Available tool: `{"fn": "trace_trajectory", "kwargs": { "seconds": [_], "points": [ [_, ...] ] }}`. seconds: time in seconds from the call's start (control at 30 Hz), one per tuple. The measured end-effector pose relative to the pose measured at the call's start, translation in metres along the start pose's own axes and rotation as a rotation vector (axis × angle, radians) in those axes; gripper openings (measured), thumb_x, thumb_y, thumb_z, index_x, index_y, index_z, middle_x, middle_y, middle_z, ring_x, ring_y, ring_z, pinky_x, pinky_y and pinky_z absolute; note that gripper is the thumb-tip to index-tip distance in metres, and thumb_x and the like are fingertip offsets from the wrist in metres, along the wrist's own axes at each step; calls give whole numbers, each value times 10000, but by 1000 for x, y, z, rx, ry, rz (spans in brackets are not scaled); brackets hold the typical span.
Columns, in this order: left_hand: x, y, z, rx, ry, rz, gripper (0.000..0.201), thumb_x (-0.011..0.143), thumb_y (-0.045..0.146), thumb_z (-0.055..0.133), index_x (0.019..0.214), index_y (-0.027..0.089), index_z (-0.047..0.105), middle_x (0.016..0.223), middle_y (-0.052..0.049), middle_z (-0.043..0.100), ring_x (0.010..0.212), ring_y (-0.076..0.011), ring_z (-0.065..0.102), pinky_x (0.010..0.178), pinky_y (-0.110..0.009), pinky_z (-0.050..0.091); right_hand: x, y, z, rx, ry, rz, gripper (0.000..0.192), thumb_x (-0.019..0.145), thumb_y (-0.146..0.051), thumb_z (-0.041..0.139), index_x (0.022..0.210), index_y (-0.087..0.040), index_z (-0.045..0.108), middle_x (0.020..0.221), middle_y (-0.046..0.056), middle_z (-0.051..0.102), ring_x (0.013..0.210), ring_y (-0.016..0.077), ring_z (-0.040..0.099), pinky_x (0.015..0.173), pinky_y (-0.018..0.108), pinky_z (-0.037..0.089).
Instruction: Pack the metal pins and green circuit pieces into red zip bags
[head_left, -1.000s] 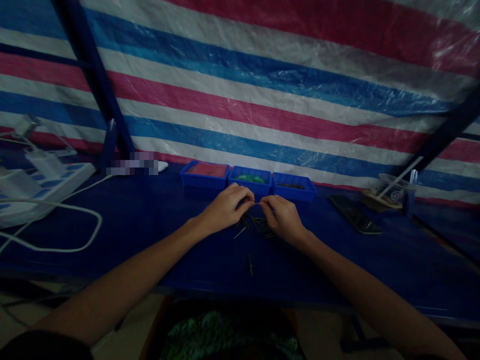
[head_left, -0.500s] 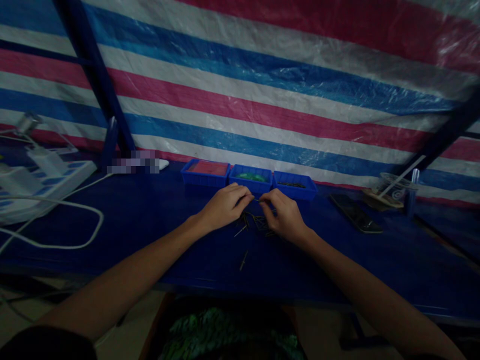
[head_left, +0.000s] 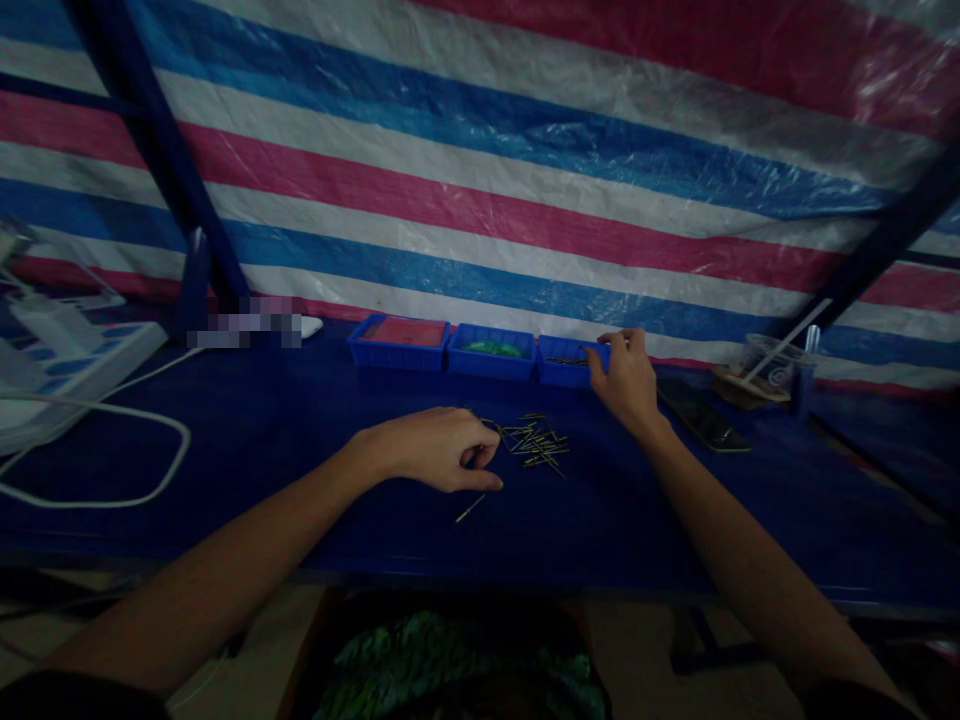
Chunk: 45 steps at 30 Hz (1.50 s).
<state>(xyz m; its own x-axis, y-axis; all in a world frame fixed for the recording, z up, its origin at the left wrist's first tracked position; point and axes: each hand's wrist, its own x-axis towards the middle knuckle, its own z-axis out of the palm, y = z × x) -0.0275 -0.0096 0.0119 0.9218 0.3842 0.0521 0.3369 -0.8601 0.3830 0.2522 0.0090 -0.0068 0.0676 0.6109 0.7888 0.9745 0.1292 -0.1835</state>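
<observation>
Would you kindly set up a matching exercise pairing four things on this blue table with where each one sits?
Things:
1. left hand
2. right hand
3. phone
4. power strip

Places:
A. far left of the table, white cable trailing from it
B. at the rightmost blue tray
C. flat on the table, just right of the right wrist
D. resting beside the pile of small pins

Pairs: 1-D, 2-B, 3-C, 4-A
</observation>
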Motion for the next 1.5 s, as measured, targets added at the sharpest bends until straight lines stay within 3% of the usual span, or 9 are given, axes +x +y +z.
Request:
{"fn": "trace_trajectory", "kwargs": {
  "seconds": [0.13,0.23,0.37,0.47,0.7,0.83,0.93,1.1,1.5],
  "points": [
    [-5,5,-1,64,-17,13,136,683,327,671,691,211,600,612,19,563,526,-118,486,488,-242,304,-7,3,12,6,-148,-32,310,817,-327,488,999,-89,566,1033,183,461,885,271,530,757,449,461],
    [-7,2,-3,72,-53,-54,24,675,212,638,675,212,613,604,17,573,507,-117,481,475,-241,302,-12,-18,9,88,-182,-101,303,823,-326,488,1019,-110,568,1046,167,460,917,265,531,801,455,462],
    [-5,0,-3,75,-134,-120,114,706,136,537,679,207,623,599,16,587,515,-120,500,489,-242,325,-20,-47,5,202,-304,-199,303,834,-336,486,1040,-127,560,1057,152,461,968,255,521,835,429,461],
    [-4,1,-1,89,-122,-110,108,723,148,520,696,199,612,620,10,589,545,-124,513,507,-242,333,-26,-58,6,274,-375,-264,311,841,-348,484,1057,-135,549,1049,139,474,983,240,518,847,401,457],
    [-4,1,-7,-28,87,-82,130,880,254,373,835,190,477,637,17,515,537,-112,472,519,-229,340,-32,-71,0,374,-434,-336,253,877,-351,444,998,-159,554,936,96,562,916,211,514,826,379,430],
    [0,2,-11,-96,309,-93,152,909,292,326,830,191,406,643,31,469,544,-107,452,523,-230,343,-39,-89,-9,481,-476,-420,279,870,-393,449,968,-151,548,856,73,583,824,186,509,763,336,423],
    [6,5,-3,-115,479,-67,129,902,270,322,823,190,384,650,33,458,561,-106,458,535,-233,351,-44,-99,-11,538,-452,-426,235,851,-394,476,871,-170,544,789,50,570,751,169,502,700,309,416],
    [15,6,16,-132,650,-28,112,894,246,319,844,181,394,639,35,464,527,-93,465,510,-221,354,-45,-98,-9,560,-363,-396,173,869,-262,409,740,-190,500,709,33,540,697,156,489,658,286,386],
    [12,-12,5,69,667,-156,150,818,299,507,867,161,536,592,29,533,531,-97,503,525,-232,365,-39,-96,-15,231,-505,-384,245,892,-243,351,676,-191,453,645,13,527,614,138,456,611,280,291]
  ]
}}
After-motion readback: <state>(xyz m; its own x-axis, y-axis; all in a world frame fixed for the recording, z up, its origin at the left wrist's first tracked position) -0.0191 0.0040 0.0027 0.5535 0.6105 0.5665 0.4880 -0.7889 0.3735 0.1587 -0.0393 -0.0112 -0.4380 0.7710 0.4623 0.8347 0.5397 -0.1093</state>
